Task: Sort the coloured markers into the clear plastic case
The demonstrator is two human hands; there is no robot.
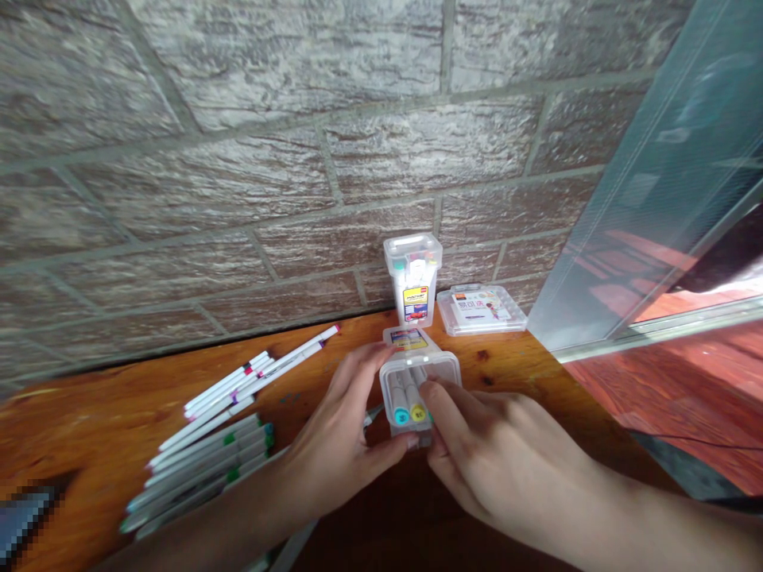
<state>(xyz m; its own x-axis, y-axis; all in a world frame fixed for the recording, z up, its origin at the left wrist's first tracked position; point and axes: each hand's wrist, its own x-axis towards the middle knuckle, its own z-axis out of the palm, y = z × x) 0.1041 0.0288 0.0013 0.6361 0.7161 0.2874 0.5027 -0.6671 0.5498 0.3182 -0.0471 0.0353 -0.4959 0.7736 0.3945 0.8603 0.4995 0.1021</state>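
Observation:
A clear plastic box (454, 367) lies tipped with its mouth toward me. Inside it are markers with a cyan end (401, 415) and a yellow end (418, 413), and a sliver of green shows beside them. My left hand (342, 433) is wrapped round the box's left side, thumb at its lower edge. At the mouth's right side, the fingers of my right hand (486, 445) are pressed together; whatever they pinch is hidden. Behind stands a closed clear box (416, 278) with markers in it.
White and grey markers (196, 469) lie in rows at the left of the wooden table (101, 389). A flat clear case (482, 310) rests at the back right. A brick wall (387, 151) rises behind, with a translucent panel (620, 175) on the right.

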